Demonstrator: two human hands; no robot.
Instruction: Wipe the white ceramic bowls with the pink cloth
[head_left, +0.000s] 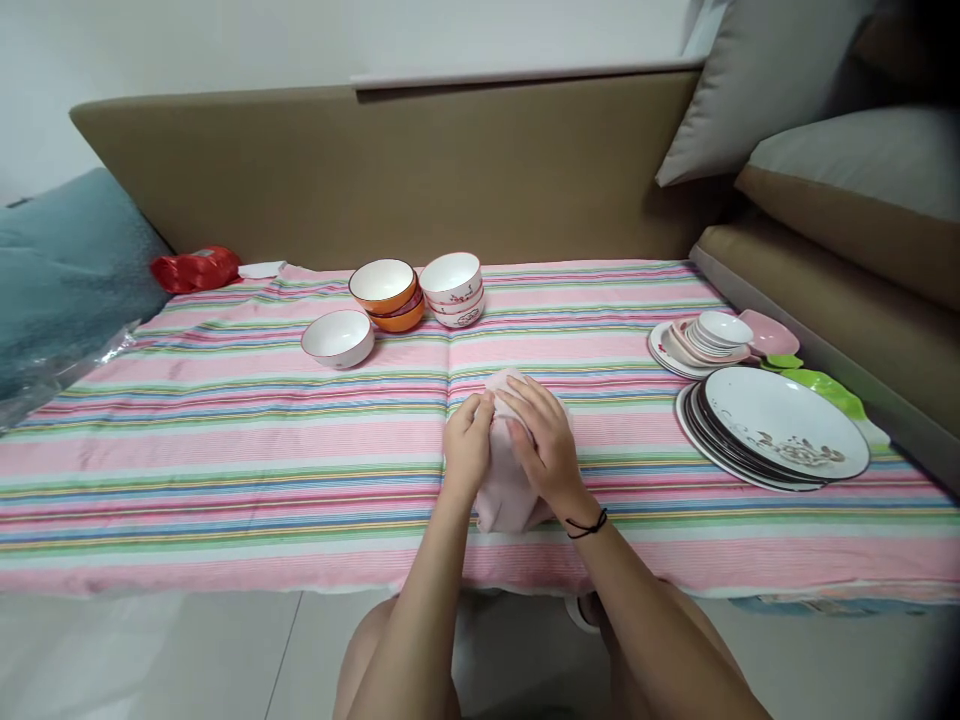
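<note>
Fingers work at a pale pink cloth

Left-hand fingers are closed on the upper left side of the pale pink cloth, with the thumb near its top; the left hand is upright against it. On the other side, the right hand lays its fingers over the top, long and slightly spaced, with the thumb lower down; whether they grip or only press, I cannot tell. A black cord circles the right wrist. Bunched up, the cloth sits about midway along the near edge of the striped cover, a little in from it. What may be inside is hidden.

Toward the far edge, left of the hands, stand a single white bowl, a stack of orange bowls just behind it, and a stack of patterned bowls beside the orange ones. Near the right edge lies a stack of large plates, the top one flowered; behind it are small white dishes, a pink dish and a green dish. At the far left corner rests a shiny red bundle, next to a teal cushion.
</note>
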